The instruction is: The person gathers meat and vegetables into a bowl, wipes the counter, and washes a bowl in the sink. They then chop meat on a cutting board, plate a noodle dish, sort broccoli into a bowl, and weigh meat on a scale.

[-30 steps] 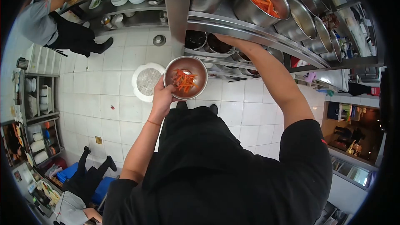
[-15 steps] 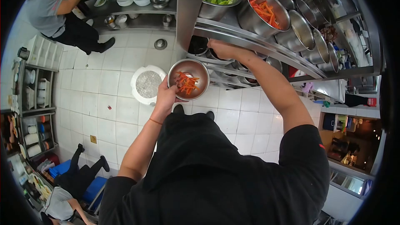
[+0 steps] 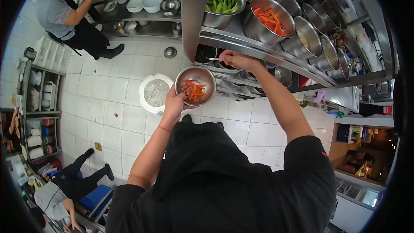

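The person's left hand (image 3: 174,103) has its grip closed on the rim of a steel bowl (image 3: 196,86) with orange strips (image 3: 194,90) inside, held above the floor. Over by the near edge of the lower shelf, the right hand (image 3: 235,59) pinches a light handle (image 3: 215,58) beside the dark-filled pots (image 3: 205,54), below the upper shelf's pot of orange sticks (image 3: 269,20).

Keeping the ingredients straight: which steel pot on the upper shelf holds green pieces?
The leftmost pot, beside the upright steel post. Green pieces fill it; the pot to its right holds orange strips, and no other shows green.
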The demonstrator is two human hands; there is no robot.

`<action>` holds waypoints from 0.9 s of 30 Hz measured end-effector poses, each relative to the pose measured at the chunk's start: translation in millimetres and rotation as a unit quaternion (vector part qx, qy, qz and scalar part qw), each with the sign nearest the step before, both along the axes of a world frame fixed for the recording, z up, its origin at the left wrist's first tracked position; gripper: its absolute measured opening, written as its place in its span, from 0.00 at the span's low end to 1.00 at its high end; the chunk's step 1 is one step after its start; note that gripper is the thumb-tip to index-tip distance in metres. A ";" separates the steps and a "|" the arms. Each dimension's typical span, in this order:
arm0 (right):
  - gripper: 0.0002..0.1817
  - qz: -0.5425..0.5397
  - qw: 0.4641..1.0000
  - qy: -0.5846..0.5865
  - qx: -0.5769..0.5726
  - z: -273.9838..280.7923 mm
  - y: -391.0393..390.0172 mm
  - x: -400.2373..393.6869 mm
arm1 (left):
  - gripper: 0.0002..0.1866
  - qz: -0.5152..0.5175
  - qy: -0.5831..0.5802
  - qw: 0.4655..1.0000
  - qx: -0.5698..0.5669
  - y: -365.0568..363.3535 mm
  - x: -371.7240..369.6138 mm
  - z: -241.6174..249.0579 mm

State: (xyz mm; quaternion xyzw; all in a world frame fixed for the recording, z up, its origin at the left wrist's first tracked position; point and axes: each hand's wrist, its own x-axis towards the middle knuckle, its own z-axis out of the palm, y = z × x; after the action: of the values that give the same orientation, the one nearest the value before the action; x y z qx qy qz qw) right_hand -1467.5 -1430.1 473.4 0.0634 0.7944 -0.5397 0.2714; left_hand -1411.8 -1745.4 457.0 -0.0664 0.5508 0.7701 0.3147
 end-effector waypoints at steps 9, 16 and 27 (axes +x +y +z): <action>0.11 -0.013 0.792 0.501 0.349 -9.2 -48.4 119.4 | 0.30 -0.006 -0.022 0.999 0.038 18.4 -6.0 -10.7; 0.13 -0.091 0.771 0.515 0.364 -16.7 -64.4 158.3 | 0.29 -0.022 -0.050 0.997 0.052 34.0 -9.5 -22.0; 0.12 0.006 0.869 0.271 0.413 15.3 -68.5 34.2 | 0.26 0.009 0.037 0.997 0.061 39.0 -1.6 -28.1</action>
State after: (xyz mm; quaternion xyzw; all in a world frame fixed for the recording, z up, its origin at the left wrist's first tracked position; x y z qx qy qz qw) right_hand -1433.3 -1498.6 488.8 0.0158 0.9876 -0.1560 -0.0026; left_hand -1413.3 -1706.4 428.9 -0.0235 0.5132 0.8071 0.2910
